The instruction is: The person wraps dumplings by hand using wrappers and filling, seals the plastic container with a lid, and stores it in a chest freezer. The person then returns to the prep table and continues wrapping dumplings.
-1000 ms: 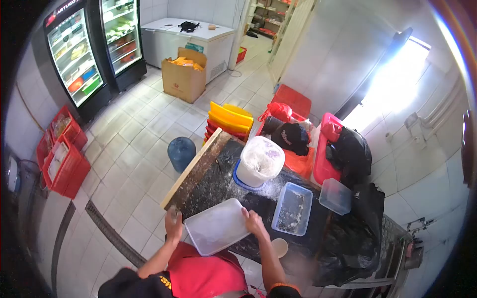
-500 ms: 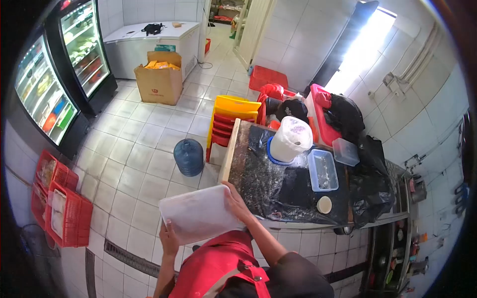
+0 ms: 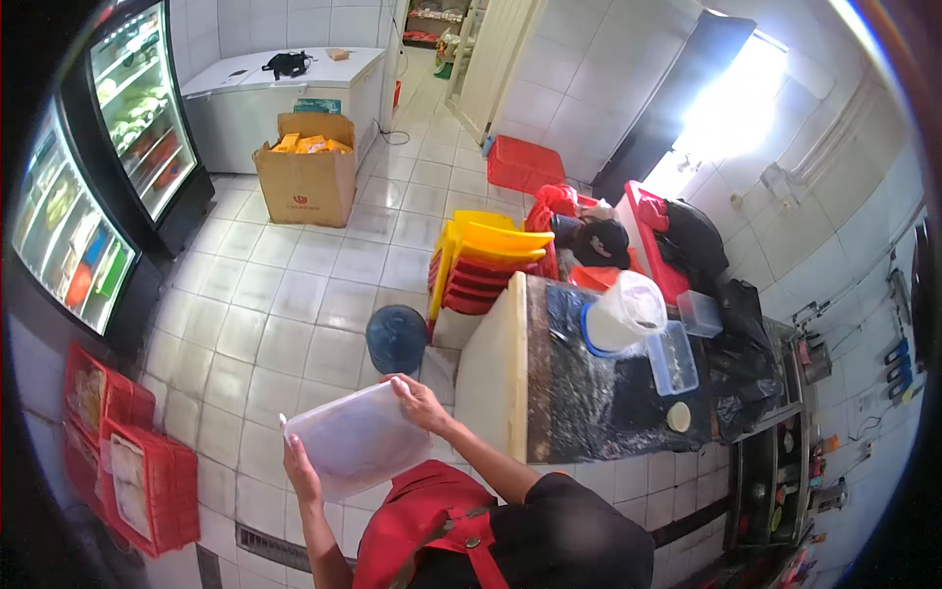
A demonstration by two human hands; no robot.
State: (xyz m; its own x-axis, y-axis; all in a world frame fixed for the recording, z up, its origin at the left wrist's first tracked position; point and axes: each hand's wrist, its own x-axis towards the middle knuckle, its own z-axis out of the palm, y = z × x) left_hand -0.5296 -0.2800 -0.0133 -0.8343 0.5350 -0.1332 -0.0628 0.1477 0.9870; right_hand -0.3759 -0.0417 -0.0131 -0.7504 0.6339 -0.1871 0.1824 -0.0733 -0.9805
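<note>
A shallow, translucent white plastic container (image 3: 355, 444) is held in front of my red apron, tilted, over the tiled floor. On its left side my left hand (image 3: 303, 471) grips the edge. The fingers of my right hand (image 3: 420, 403) are closed on its upper right corner. What lies inside cannot be made out. To the right, a counter with a black, flour-dusted cover (image 3: 603, 412) bears a white bucket (image 3: 625, 314), a clear plastic box (image 3: 673, 359) and a small pale round tub (image 3: 678, 417); neither hand touches these.
A blue water jug (image 3: 395, 339) stands on the floor by stacked yellow and red stools (image 3: 486, 255). Red crates (image 3: 152, 491) are at lower left, near glass-door fridges (image 3: 74, 216). Farther back are a cardboard box (image 3: 306, 187) and a white chest freezer (image 3: 245, 118).
The counter has shifted right in view, and the box and stools appear larger. My hands still hold the container, which has moved slightly left and tilted more.
</note>
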